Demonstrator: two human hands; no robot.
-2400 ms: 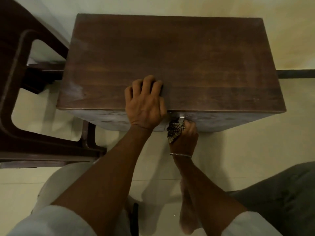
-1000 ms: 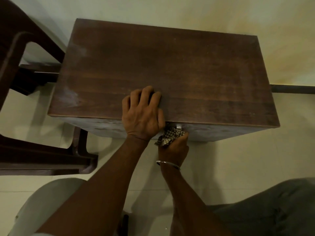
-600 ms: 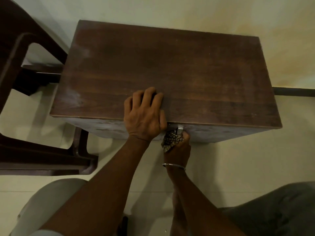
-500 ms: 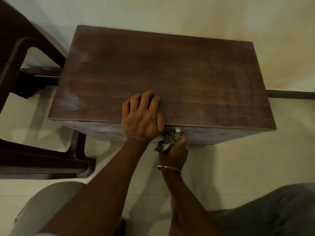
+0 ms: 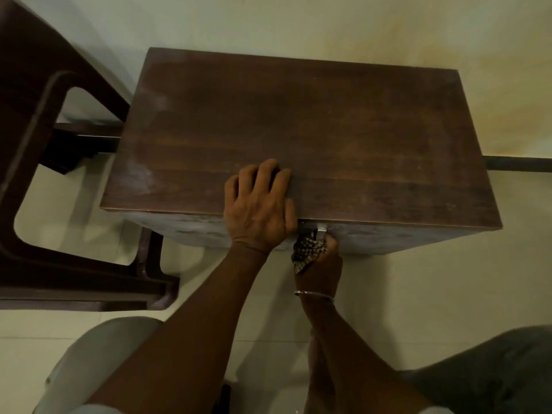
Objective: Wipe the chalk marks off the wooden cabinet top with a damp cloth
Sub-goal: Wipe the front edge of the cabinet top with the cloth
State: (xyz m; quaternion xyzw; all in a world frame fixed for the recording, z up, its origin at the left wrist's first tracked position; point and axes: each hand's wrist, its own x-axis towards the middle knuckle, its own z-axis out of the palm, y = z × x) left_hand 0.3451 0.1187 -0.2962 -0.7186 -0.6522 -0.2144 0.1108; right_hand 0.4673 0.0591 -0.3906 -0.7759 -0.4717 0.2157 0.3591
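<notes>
Empty left hand (image 5: 260, 204) bracing on brown wooden cabinet top (image 5: 328, 130), right hand (image 5: 321, 265) gripping checkered cloth (image 5: 307, 252) at 6 o'clock; 9 o'clock chalk haze (image 5: 140, 174) likely needing wiping next.

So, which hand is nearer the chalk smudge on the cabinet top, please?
Left: the left hand rests on the cabinet top, right of the chalk smudge; the right hand holds the cloth below the edge.

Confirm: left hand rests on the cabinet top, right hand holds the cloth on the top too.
Wrong: the left hand does rest on the top, but the right hand holds the cloth below its edge, at the cabinet's front by the handle. The head view shows it.
</notes>
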